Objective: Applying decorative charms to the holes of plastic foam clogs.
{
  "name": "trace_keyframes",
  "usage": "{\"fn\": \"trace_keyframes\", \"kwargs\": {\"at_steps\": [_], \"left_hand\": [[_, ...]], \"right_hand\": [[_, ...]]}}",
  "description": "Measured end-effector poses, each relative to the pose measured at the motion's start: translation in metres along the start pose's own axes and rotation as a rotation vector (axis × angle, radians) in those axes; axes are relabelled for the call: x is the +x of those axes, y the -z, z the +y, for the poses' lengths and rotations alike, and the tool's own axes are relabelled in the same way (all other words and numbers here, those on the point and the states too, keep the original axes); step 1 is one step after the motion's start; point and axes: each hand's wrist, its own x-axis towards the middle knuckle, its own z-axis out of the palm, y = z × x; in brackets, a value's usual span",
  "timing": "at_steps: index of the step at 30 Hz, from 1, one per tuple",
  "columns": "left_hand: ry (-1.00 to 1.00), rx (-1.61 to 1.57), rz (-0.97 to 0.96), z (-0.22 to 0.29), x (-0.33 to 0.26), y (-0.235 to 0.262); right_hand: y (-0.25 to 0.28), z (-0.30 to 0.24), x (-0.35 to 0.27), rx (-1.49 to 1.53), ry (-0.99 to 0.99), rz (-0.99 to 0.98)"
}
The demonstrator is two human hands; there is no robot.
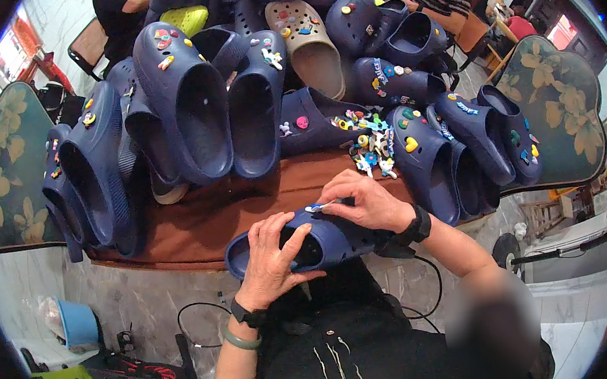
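A navy clog (pixel 333 239) lies sideways at the near edge of the brown-covered table, close to my body. My left hand (pixel 270 261) grips it around the foot opening, thumb and fingers over the rim. My right hand (pixel 369 202) is above the clog's upper, thumb and forefinger pinched on a small white and blue shoe charm (pixel 315 208) that touches the clog. Whether the charm's stem sits in a hole is hidden by the fingers. Beyond my right hand, a heap of colorful shoe charms (pixel 374 143) lies on the table beside another navy clog (pixel 315 120).
Navy clogs with charms (pixel 191 105) are piled across the table (pixel 268 192), and more lean at the right (pixel 423 150). A beige clog (pixel 309 48) stands among them. Flowered chair backs (pixel 9 172) flank the table. People sit opposite. A blue bucket (pixel 78 321) is on the floor.
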Motion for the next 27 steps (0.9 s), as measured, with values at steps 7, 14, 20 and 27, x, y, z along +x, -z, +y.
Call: {"fn": "trace_keyframes", "kwargs": {"at_steps": [7,14,20,27], "left_hand": [[0.022,-0.028,-0.013,-0.004,-0.001,-0.001],[0.026,-0.041,-0.016,-0.002,0.000,-0.001],[0.045,-0.045,-0.026,0.000,0.003,0.001],[0.045,-0.038,-0.035,0.000,0.006,0.001]], "right_hand": [[-0.006,-0.002,0.001,0.207,-0.239,0.007],[-0.009,0.008,-0.005,0.006,0.145,-0.003],[0.004,0.008,0.000,-0.214,0.257,-0.146],[0.001,-0.010,-0.007,-0.469,0.292,-0.215]]}}
